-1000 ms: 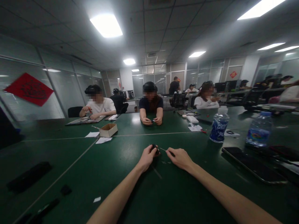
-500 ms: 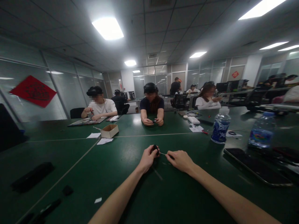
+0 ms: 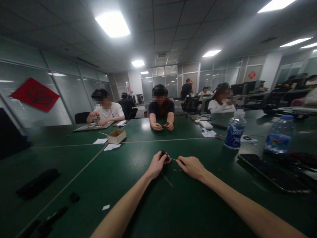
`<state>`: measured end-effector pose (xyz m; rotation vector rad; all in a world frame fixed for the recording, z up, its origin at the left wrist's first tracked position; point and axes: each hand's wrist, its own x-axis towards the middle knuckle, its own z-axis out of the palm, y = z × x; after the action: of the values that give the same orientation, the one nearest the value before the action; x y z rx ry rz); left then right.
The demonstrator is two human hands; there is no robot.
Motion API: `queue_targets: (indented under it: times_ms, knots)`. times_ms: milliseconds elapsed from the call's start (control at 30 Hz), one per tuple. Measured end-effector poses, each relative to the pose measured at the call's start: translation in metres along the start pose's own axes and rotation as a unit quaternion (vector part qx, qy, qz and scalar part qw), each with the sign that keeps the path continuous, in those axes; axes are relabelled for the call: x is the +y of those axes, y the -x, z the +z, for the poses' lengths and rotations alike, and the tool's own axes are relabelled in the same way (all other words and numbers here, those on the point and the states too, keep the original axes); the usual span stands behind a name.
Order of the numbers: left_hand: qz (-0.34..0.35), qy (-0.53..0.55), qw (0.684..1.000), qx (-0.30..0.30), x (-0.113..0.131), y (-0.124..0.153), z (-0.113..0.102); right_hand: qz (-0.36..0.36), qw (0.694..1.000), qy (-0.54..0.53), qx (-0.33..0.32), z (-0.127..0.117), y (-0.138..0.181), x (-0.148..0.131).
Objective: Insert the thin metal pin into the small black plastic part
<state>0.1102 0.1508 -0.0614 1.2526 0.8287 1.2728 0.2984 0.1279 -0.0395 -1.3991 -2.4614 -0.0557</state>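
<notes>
Our left hand (image 3: 156,164) pinches a small black part (image 3: 164,154); our right hand (image 3: 192,167) clamps a thin tool (image 3: 174,159). We should brace wrists on the tabletop (image 3: 138,198), pushing gently.

small black part (image 3: 164,155), thin metal tool (image 3: 174,159) touching it, above table

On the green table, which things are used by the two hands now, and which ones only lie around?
In use:
left hand
small black part
right hand
thin tool

Lying about:
water bottles
phone
cardboard box
paper scraps
</notes>
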Motion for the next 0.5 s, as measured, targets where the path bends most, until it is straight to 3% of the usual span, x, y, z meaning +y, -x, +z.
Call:
queue_targets:
  times_ms: [133,267,333,500]
  knots:
    - [-0.001,0.001,1.0,0.001,0.004,0.002,0.002,0.002,1.0,-0.024,0.018,0.003,-0.002,0.003]
    - [0.001,-0.11,0.989,-0.103,0.01,0.007,0.009,0.11,0.989,-0.072,0.074,0.008,-0.007,0.011]
    - [-0.005,-0.132,0.983,-0.125,0.011,0.008,0.011,0.132,0.983,-0.087,0.09,0.009,-0.008,0.014]
    - [-0.048,-0.034,0.997,-0.043,0.006,0.005,0.007,0.091,0.989,-0.078,0.082,0.007,-0.005,0.01]
